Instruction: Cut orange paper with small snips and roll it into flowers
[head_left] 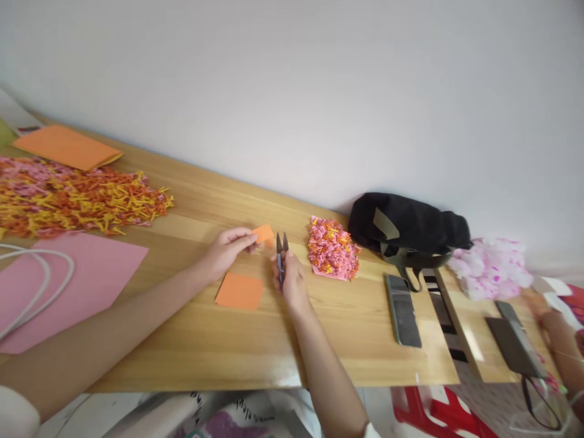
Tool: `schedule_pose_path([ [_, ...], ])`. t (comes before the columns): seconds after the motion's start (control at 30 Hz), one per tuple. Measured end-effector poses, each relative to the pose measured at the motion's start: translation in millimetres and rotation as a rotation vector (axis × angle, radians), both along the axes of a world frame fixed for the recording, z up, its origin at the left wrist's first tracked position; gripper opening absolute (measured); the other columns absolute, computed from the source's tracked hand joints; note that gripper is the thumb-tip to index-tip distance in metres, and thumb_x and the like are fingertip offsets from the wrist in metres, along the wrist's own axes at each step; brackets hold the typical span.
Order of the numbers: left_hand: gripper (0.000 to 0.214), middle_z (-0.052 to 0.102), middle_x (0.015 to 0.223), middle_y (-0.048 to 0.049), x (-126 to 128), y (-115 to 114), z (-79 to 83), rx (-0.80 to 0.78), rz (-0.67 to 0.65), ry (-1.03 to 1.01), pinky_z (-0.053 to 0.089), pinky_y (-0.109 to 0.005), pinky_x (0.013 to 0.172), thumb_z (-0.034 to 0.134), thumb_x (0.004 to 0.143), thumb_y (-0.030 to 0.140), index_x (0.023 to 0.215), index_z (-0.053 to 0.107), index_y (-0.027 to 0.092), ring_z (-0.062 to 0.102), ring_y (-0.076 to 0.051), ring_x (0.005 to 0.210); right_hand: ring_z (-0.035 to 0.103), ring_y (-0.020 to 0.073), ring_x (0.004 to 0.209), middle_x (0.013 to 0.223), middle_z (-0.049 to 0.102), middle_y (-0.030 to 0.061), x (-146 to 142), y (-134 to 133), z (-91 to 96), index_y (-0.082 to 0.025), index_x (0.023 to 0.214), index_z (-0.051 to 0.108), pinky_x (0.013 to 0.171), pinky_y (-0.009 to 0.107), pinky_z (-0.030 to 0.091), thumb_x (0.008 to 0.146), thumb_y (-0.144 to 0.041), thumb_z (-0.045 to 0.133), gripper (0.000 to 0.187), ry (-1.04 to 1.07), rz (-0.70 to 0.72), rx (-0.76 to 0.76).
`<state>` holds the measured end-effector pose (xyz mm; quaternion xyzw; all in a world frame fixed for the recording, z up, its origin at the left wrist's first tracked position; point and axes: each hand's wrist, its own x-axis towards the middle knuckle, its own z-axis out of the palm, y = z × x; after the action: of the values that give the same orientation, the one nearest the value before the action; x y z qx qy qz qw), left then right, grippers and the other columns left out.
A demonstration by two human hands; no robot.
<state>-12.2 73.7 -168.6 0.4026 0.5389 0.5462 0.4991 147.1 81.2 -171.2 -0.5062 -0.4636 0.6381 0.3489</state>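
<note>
Between the thumb and fingers of my left hand (230, 248) is a small piece of orange paper (263, 233), raised over the table. My right hand (291, 280) grips a pair of thread snips (280, 261), blades pointing up and slightly apart, just right of the paper. The blades look clear of the paper. On the table below my left hand lies a stack of orange paper squares (239, 291). To the right of the snips, a pile of small pink, orange and yellow paper bits (333, 248) rests on a pink sheet.
A larger heap of twisted paper pieces (91, 198), folded orange paper (68, 146), a pink sheet (114, 261) and a white cable (50, 274) lie left. A black bag (406, 225) and phone (404, 310) are right. Beyond a gap, another person's arm (561, 340) shows at a second table.
</note>
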Motion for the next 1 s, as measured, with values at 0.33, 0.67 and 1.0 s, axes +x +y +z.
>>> schedule_pose_path([
  [0.33, 0.023, 0.068, 0.065, -0.003, 3.2, 0.7, -6.5, 0.007, -0.011, -0.102, 0.048, -0.031, 0.066, 0.066, 0.072, 0.041, 0.071, 0.067, 0.018, 0.061, -0.016, 0.063, 0.042, 0.0141, 0.055, 0.061, 0.045, -0.0017, 3.4, -3.4, -7.8, -0.022, 0.081, 0.058, 0.048, 0.026, 0.028, 0.091, -0.068, 0.034, 0.053, -0.188, 0.151, 0.264],
  [0.67, 0.028, 0.064, 0.06, -0.0016, 3.8, -1.6, -5.5, 0.039, -0.155, 0.093, 0.048, -0.03, 0.064, 0.063, 0.077, 0.042, 0.063, 0.064, 0.018, 0.058, -0.016, 0.06, 0.048, 0.0158, 0.057, 0.06, 0.049, -0.0009, -4.6, -7.2, -7.3, -0.022, 0.075, 0.056, 0.06, 0.029, 0.036, 0.095, -0.058, 0.027, 0.051, -0.288, 0.077, 0.377],
  [1.0, 0.026, 0.063, 0.058, -0.0007, 3.9, -2.6, -0.8, 0.002, -0.154, 0.068, 0.046, -0.026, 0.062, 0.063, 0.075, 0.039, 0.063, 0.064, 0.017, 0.057, -0.014, 0.058, 0.051, 0.0183, 0.063, 0.064, 0.053, 0.0025, -8.5, -8.4, -3.8, -0.022, 0.071, 0.049, 0.065, 0.032, 0.037, 0.094, -0.053, 0.019, 0.049, -0.412, 0.068, 0.416],
])
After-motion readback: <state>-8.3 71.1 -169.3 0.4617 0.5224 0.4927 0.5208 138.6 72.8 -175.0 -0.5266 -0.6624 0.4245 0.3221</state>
